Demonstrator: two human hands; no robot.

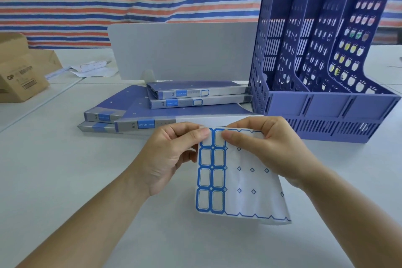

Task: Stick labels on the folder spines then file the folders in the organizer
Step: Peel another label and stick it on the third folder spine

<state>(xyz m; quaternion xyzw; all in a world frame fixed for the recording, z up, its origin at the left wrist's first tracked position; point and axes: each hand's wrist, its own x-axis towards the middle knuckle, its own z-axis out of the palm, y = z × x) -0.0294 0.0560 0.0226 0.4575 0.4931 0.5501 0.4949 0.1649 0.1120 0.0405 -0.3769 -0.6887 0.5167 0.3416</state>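
Note:
A white label sheet [237, 178] with blue-bordered labels down its left side hangs above the table between both hands. My left hand [171, 154] pinches its top left corner. My right hand [267, 148] pinches the top edge beside it, thumb on a top label. Several blue-and-grey lever file folders lie flat behind the hands. The nearest folder [143, 124] has its spine facing me. Two stacked folders [195, 97] behind it show blue-bordered labels on their spines. A blue plastic organizer [322, 102] with upright dividers stands at the right, its slots showing no folders.
A grey divider panel [180, 50] stands behind the folders. A cardboard box [19, 76] and loose papers [91, 69] lie at the far left. The white table [65, 180] spreads in front, with a striped tarp as backdrop.

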